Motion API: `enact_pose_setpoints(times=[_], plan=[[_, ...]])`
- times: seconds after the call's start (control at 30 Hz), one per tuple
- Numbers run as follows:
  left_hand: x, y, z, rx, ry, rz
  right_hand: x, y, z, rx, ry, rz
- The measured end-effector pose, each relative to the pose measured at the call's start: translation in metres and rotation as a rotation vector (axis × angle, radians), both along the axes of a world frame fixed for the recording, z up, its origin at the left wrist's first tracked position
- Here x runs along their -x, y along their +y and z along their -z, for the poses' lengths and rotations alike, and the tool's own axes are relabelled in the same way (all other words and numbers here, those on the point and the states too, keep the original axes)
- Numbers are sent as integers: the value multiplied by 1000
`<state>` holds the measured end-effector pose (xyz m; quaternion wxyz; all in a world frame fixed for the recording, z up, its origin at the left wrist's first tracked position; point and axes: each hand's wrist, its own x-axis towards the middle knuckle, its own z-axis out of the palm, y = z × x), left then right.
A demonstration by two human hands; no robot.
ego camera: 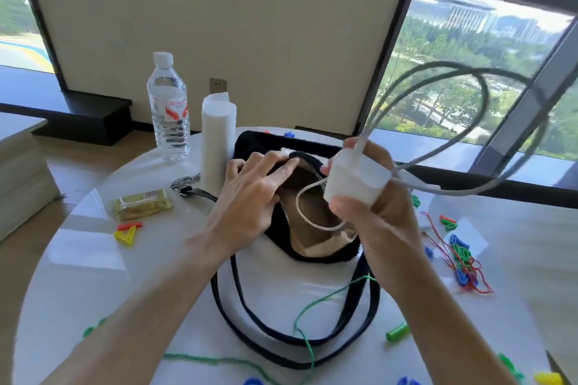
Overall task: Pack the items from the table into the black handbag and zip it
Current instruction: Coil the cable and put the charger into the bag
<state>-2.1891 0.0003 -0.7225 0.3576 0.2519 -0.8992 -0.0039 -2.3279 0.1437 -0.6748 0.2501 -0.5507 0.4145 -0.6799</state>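
Observation:
The black handbag [250,142] lies open in the middle of the round white table [78,275], its beige lining showing and its long straps trailing toward me. My left hand [250,194] rests on the bag's left rim, its fingers holding the opening apart. My right hand [380,216] grips a white charger block [353,181] just above the bag's right side. The charger's grey cable [438,87] loops high to the right, and one thin white end hangs into the bag.
On the left of the table stand a water bottle [169,109] and a white paper roll [217,141], with a gold-wrapped snack [142,204] and a metal chain [186,181] nearby. Coloured plastic clips [459,256], red thread and green yarn [312,306] lie scattered around.

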Motion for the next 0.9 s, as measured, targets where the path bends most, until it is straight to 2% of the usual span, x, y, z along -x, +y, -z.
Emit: enact_pose_setpoints(times=[0.1, 0.23, 0.33, 0.47, 0.53, 0.6, 0.67, 0.73, 0.8, 0.9], plan=[[3, -3, -6, -24, 81, 52, -5, -20, 21, -84, 280, 74], [2, -2, -10, -91, 166, 167, 0, -42, 46, -270, 369, 138], [-1, -5, -12, -138, 192, 229, 4, -60, 48, -256, 547, 214], [-10, -16, -14, -189, 232, 171, 14, -83, 43, -298, 776, 295], [-14, -18, -17, -182, 224, 151, 20, -88, 45, -429, 990, 382], [-17, -15, -22, -156, 209, 144, 27, -95, 41, -652, 1204, 468], [-16, -7, -28, -128, 186, 156, 28, -102, 30, -898, 1284, 502], [-12, 3, -33, -112, 147, 190, 0, -115, 20, -1049, 1285, 557], [-8, 12, -36, -100, 114, 229, -58, -126, 10, -1249, 1439, 822], [-5, 18, -38, -93, 83, 245, -101, -123, 20, -1298, 1617, 845]])
